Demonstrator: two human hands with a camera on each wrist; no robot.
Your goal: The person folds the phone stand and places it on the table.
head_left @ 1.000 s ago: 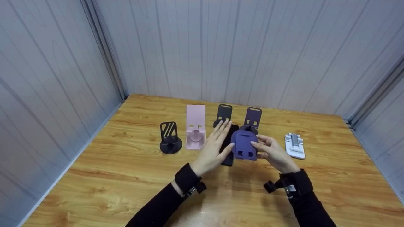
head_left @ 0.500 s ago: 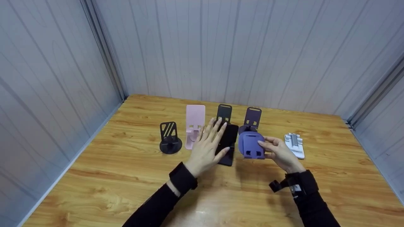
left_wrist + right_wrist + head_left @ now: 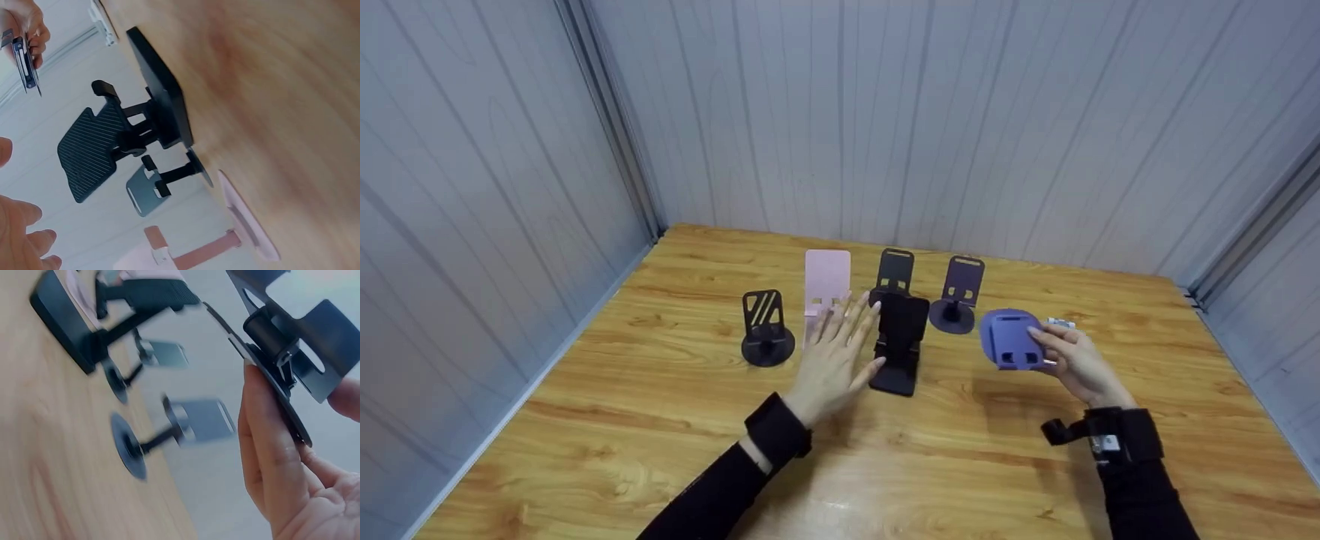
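My right hand [image 3: 1084, 366] pinches a folded purple phone stand [image 3: 1012, 341] by its right edge, thumb on the front and fingers behind, held up over the table. In the right wrist view the stand's round base plate and hinge [image 3: 273, 340] show between thumb and fingers. My left hand [image 3: 831, 367] hovers with spread, straight fingers just left of a black phone stand [image 3: 901, 326], holding nothing. That black stand stands unfolded, with a ribbed back plate [image 3: 93, 152] and a thick rectangular base [image 3: 160, 84] in the left wrist view.
A pink phone stand [image 3: 828, 274] is partly behind my left hand. A small black stand [image 3: 765, 337] stands at left; a dark grey stand [image 3: 896, 266] and a dark purple one [image 3: 964, 281] stand behind. A white stand [image 3: 1061, 323] is mostly hidden by my right hand.
My right hand has carried the purple stand to the right, away from the black stand. My left hand has drawn back to the left, uncovering the black stand.
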